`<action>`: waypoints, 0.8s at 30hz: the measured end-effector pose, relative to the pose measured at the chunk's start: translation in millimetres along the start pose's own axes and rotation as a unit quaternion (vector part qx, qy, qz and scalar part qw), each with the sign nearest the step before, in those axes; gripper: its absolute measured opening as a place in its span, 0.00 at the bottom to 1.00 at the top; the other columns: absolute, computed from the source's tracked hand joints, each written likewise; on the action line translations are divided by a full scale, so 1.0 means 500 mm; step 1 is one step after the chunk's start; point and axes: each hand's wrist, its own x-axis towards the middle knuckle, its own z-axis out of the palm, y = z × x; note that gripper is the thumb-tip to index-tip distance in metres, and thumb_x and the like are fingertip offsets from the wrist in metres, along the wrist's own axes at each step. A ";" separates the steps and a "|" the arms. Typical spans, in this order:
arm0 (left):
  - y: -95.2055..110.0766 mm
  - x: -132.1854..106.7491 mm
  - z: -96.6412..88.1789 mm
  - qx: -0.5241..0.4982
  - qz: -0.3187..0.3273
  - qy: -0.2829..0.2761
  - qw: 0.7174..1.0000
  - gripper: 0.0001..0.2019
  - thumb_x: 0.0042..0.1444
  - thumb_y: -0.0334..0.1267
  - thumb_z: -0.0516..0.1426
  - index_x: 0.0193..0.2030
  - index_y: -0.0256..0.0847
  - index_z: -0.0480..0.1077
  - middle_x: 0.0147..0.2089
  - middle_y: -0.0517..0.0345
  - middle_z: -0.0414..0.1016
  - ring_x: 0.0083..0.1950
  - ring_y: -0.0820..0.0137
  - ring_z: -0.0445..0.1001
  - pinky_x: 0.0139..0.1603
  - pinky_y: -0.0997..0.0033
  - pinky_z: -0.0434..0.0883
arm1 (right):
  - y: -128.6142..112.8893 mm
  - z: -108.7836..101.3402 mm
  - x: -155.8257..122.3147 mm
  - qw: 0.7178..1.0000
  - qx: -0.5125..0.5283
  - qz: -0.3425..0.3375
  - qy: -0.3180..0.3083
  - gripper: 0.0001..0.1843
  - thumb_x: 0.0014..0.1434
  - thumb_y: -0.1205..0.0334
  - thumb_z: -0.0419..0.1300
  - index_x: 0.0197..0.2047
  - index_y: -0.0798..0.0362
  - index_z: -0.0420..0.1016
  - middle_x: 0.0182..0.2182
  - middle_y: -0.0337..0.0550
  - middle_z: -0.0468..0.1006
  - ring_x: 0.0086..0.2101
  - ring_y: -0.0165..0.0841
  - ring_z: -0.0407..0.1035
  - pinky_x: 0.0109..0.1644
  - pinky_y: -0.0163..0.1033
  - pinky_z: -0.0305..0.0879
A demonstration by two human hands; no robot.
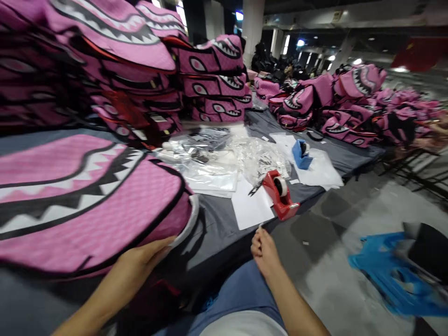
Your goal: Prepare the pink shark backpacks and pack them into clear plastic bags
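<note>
A pink backpack (154, 200) with a black-and-white shark-teeth print lies on the dark-covered table at the left. My left hand (145, 256) grips its near lower edge, beside a white strip along its end; most of those fingers are hidden. At the table's front edge, my right hand (264, 249) is closed in a pinch. A tiny white piece (260, 226) pokes out from its fingertips, too small to identify. Just beyond that hand stands a red tape dispenser (284, 203) with a white roll, partly beside a white paper sheet (250, 207).
Stacked pink backpacks (213, 86) rise at the back left, and more backpacks (350, 121) fill the far right. Clear plastic bags (213, 163) lie mid-table. Small snips (256, 187) rest near a blue tape dispenser (301, 155). A blue plastic item (381, 266) is on the floor.
</note>
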 end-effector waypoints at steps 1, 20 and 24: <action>0.021 0.002 -0.010 -0.018 -0.010 -0.027 0.999 0.25 0.61 0.59 0.51 0.50 0.47 0.81 0.50 0.62 0.84 0.50 0.60 0.83 0.54 0.69 0.77 | 0.027 0.040 -0.027 0.997 0.022 0.049 -0.063 0.34 0.42 0.30 0.71 0.29 0.49 0.61 0.19 0.28 0.60 0.17 0.21 0.46 0.17 0.27 0.41; 0.024 -0.015 -0.046 -0.007 0.006 -0.110 0.994 0.31 0.50 0.45 0.63 0.62 0.39 0.72 0.55 0.52 0.81 0.51 0.57 0.81 0.54 0.64 0.77 | 0.164 0.279 -0.115 0.949 -0.115 -0.011 -0.293 0.17 0.57 0.45 0.58 0.30 0.49 0.64 0.18 0.28 0.60 0.18 0.25 0.55 0.24 0.31 0.53; 0.032 -0.013 -0.046 -0.052 0.000 -0.103 0.993 0.29 0.56 0.56 0.61 0.59 0.41 0.75 0.55 0.52 0.82 0.53 0.56 0.81 0.56 0.63 0.77 | 0.168 0.293 -0.113 0.954 -0.139 -0.024 -0.264 0.12 0.57 0.50 0.56 0.29 0.49 0.63 0.20 0.30 0.60 0.20 0.26 0.56 0.24 0.31 0.52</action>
